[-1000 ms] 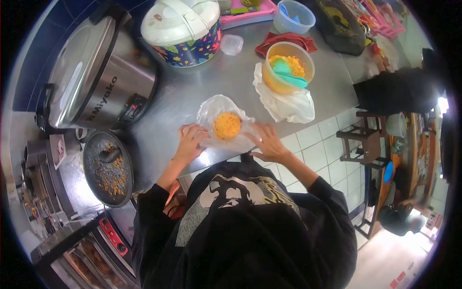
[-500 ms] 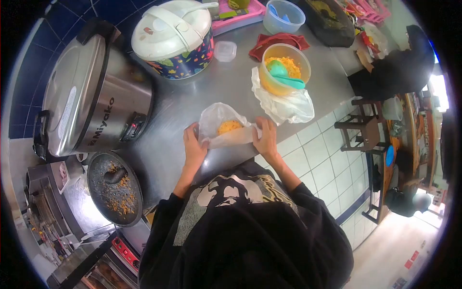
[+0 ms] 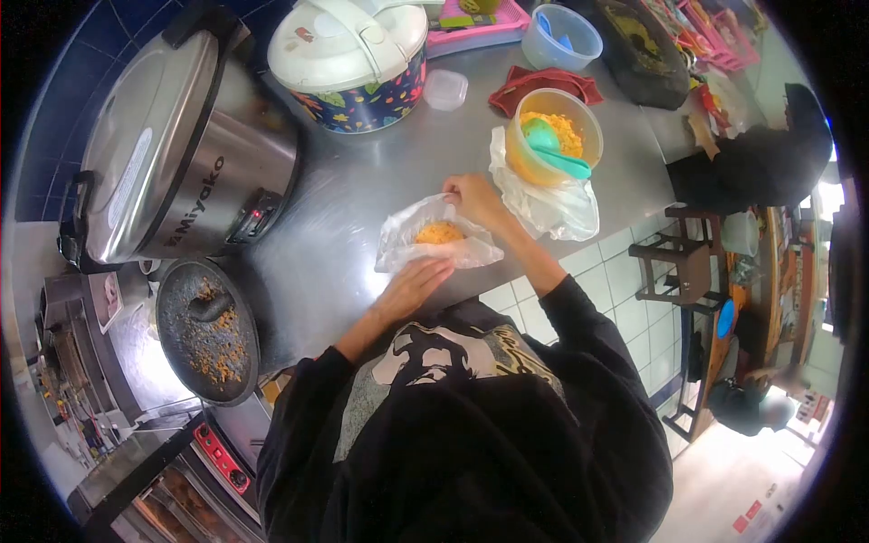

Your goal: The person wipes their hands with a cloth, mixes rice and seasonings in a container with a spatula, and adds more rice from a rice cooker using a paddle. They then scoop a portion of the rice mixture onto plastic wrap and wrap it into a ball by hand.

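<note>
A sheet of whitish, translucent wrapping paper [image 3: 396,242] lies on the steel counter with a small mound of orange-yellow food [image 3: 439,233] on it. My right hand [image 3: 475,201] pinches the far edge of the sheet. Along its near edge lies my left hand [image 3: 416,286], fingers stretched out and touching the folded-up side; the thumb is hard to make out. To the right, a clear tub [image 3: 523,161] holds more of the orange food and a green spoon [image 3: 563,163]. Crumpled white sheets [image 3: 554,214] lie under the tub.
A steel rice cooker [image 3: 195,172] stands at the left, beside a stone mortar [image 3: 213,362] with a pestle. At the back are a patterned container [image 3: 362,100], a small clear lid [image 3: 445,90], a red cloth [image 3: 543,83] and a blue-tinted tub [image 3: 563,50]. Another person [image 3: 769,154] is at the right.
My right hand has moved from the sheet's right end to its far edge. My left hand has slid from the left end to the near edge, fingers now flat. The view has shifted slightly.
</note>
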